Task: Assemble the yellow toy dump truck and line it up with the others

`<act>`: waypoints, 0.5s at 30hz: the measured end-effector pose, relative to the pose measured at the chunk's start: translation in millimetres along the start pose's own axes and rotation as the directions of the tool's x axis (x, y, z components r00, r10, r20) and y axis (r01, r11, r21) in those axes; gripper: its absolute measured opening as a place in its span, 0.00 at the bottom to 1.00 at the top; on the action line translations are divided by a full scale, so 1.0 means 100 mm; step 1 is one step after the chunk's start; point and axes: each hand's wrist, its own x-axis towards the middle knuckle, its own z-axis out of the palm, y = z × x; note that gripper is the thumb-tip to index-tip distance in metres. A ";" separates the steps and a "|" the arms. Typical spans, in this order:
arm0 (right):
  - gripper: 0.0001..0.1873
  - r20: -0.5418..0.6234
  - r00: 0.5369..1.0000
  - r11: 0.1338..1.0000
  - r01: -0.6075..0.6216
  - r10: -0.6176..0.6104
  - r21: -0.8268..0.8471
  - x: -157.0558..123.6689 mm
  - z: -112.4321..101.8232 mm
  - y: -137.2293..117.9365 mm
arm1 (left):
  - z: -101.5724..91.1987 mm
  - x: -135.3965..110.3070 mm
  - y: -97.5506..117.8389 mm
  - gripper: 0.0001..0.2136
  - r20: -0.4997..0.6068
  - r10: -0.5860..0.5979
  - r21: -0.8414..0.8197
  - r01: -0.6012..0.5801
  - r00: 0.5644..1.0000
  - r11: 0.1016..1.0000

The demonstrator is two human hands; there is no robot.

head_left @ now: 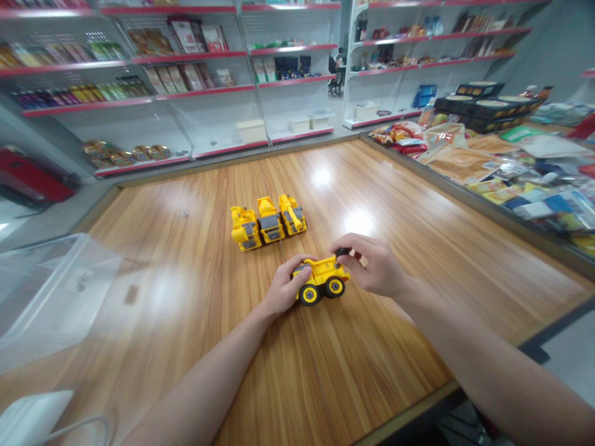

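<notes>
A yellow toy dump truck (323,270) with black wheels stands on the wooden table, its side turned to me. My left hand (288,282) is closed around its front end, thumb on the near side. Over the truck's rear, my right hand (367,263) pinches a small black piece (343,252), whose exact kind I cannot make out. Beyond the truck, three more yellow toy trucks stand in a row: one on the left (245,228), one in the middle (270,220) and one on the right (292,215).
A clear plastic box (56,297) sits at the table's left, with a white object (35,415) and cable nearer me. A tiny bit (185,214) lies on the wooden table (395,347). Packaged goods (465,161) cover the surface at right. Stocked shelves (199,56) line the back.
</notes>
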 end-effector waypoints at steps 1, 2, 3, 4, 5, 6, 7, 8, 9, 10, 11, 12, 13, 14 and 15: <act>0.10 -0.002 1.000 1.000 0.005 -0.005 0.002 0.00 0.00 0.00 | 0.00 0.00 0.00 0.16 -0.001 -0.003 0.001 0.003 1.000 1.000; 0.11 -0.004 1.000 1.000 0.011 -0.011 0.002 0.00 -0.01 0.00 | 0.00 0.00 0.00 0.16 -0.001 -0.006 -0.001 0.006 1.000 1.000; 0.11 -0.006 1.000 1.000 0.017 -0.017 0.002 0.00 -0.01 0.00 | 0.00 0.00 0.01 0.16 -0.001 -0.007 -0.003 0.007 1.000 1.000; 0.11 -0.006 1.000 1.000 0.021 -0.021 0.002 0.00 -0.01 0.00 | 0.00 0.01 0.01 0.16 -0.001 -0.007 -0.007 0.007 1.000 1.000; 0.11 -0.008 1.000 1.000 0.022 -0.022 0.000 0.01 -0.01 0.00 | 0.00 0.01 0.01 0.16 0.000 -0.007 -0.011 0.007 1.000 1.000; 0.11 -0.012 1.000 1.000 0.019 -0.019 -0.001 0.01 -0.01 -0.01 | 0.00 0.01 0.00 0.16 0.000 -0.006 -0.014 0.006 1.000 1.000; 0.11 -0.018 1.000 1.000 0.015 -0.015 -0.002 0.01 0.00 -0.01 | 0.00 0.01 0.00 0.16 0.000 -0.006 -0.016 0.006 1.000 1.000; 0.11 -0.027 1.000 1.000 0.008 -0.008 -0.002 0.01 0.00 -0.01 | 0.00 0.01 0.00 0.16 0.000 -0.007 -0.017 0.007 1.000 1.000; 0.11 -0.037 0.999 1.000 0.000 -0.001 -0.003 0.01 0.00 -0.01 | 0.00 0.01 0.00 0.16 -0.002 -0.008 -0.017 0.008 1.000 1.000; 0.10 -0.046 0.999 1.000 -0.008 0.008 -0.006 0.01 0.01 -0.02 | 0.00 0.00 0.00 0.16 -0.002 -0.008 -0.015 0.008 1.000 1.000; 0.10 -0.055 0.998 1.000 -0.018 0.017 -0.011 0.01 0.01 -0.02 | 0.00 0.00 0.00 0.16 -0.002 -0.009 -0.015 0.009 1.000 1.000; 0.09 -0.063 0.998 0.999 -0.028 0.027 -0.017 0.01 0.02 -0.02 | 0.00 0.00 0.00 0.16 -0.001 -0.010 -0.017 0.010 1.000 1.000; 0.09 -0.072 0.997 0.999 -0.038 0.036 -0.024 0.01 0.02 -0.02 | 0.00 0.00 0.00 0.16 0.001 -0.011 -0.018 0.011 1.000 1.000; 0.09 -0.081 0.996 0.999 -0.046 0.044 -0.029 0.01 0.02 -0.02 | 0.00 0.00 0.00 0.16 0.002 -0.011 -0.019 0.011 1.000 1.000; 0.09 -0.086 0.995 0.998 -0.050 0.047 -0.031 0.01 0.02 -0.01 | 0.00 0.00 0.00 0.16 0.004 -0.011 -0.018 0.011 1.000 1.000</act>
